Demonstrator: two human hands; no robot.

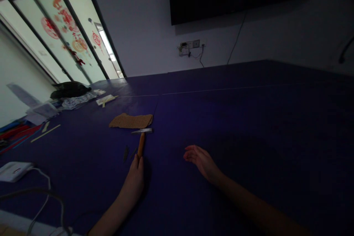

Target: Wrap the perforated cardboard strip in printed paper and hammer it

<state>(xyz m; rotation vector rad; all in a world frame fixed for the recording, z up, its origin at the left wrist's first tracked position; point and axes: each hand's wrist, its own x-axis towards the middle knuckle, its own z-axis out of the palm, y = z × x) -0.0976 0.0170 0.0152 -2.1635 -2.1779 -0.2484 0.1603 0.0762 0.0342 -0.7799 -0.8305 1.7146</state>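
Hammer (141, 143) and left hand (136, 174) were together. The left grip was closed around the low end of the wooden handle. (Maybe it was held down there so the metal head could stick out free in front.) The head pointed away from the person, with its thin tip to the left and its fat end to the right. It was just beside the near edge of a flat brown piece (129, 121), a bit like cork or cardboard. I could not tell if the head touched the purple surface (235, 118) or was up a little.

Just left of the handle lay some thin dark sticks (126, 153) in a bunch, with a few more by the wood. They looked like nails, but they were too dark to be sure. Perhaps they were put close so that fingers could get to them easily.

The right hand (203, 162) was well apart. Its grip was loose, with the fingers a little bent, and I saw nothing in it.

Farther left sat a white box (15, 171) with a white wire (47, 177). Past that were pale strips and a black bag (70, 89), all over to the side, which seemed to leave the hands lots of room.
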